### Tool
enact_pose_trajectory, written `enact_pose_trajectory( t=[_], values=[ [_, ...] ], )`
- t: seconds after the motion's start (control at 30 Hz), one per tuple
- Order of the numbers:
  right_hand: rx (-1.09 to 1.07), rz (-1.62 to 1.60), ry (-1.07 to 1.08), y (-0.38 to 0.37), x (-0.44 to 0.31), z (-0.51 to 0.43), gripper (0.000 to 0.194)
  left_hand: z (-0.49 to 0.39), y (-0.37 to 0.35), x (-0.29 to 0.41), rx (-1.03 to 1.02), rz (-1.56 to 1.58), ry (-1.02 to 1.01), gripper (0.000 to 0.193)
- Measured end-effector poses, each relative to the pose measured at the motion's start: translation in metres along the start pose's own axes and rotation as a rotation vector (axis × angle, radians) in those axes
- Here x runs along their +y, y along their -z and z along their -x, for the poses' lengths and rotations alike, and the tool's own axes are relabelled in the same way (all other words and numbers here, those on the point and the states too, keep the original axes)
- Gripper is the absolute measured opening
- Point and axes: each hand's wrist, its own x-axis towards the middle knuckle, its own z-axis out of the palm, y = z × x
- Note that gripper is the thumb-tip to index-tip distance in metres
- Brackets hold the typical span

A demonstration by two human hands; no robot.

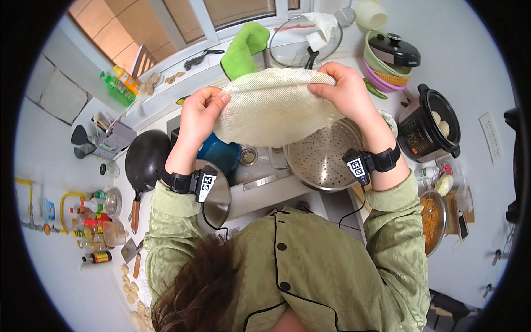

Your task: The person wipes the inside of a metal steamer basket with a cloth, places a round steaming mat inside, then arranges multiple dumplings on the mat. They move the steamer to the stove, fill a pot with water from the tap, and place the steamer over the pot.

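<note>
A round, off-white mesh steamer liner (278, 112) is stretched between my two hands, its upper edge folded over. My left hand (205, 108) pinches its left edge between thumb and fingers. At the upper right edge, my right hand (338, 89) grips it the same way. Below the liner's right part sits a perforated metal steamer tray (327, 157), partly covered by it. A blue plastic basin (222, 153) stands in the sink (259, 166) beneath my left hand, near the drain (248, 156).
A black wok (147, 162) and a utensil holder (114, 139) are on the left. Rightward stand an electric cooker (429, 128), stacked colanders (383, 74) and a metal bowl of orange-brown filling (433, 224). A glass lid (290, 43) and green cloth (244, 50) lie by the window. Dough pieces (130, 288) sit lower left.
</note>
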Motion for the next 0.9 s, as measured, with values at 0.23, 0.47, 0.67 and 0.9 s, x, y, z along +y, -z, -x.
enact_pose_trajectory(
  t=[0.23,0.47,0.67,0.9],
  values=[
    [0.108,-0.015,-0.051,0.020,0.001,0.015,0.021,-0.015,-0.017,0.008,-0.015,0.060,-0.061,0.018],
    [0.218,-0.108,-0.027,0.052,-0.004,0.047,0.015,-0.024,-0.036,0.026,-0.172,0.134,-0.172,0.017],
    [0.386,-0.041,-0.027,0.089,-0.016,0.085,0.014,-0.033,-0.069,0.053,-0.225,0.139,-0.416,0.016],
    [0.352,0.084,-0.235,0.118,0.014,0.090,0.016,-0.064,-0.118,0.047,-0.331,-0.023,-0.474,0.011]
  ],
)
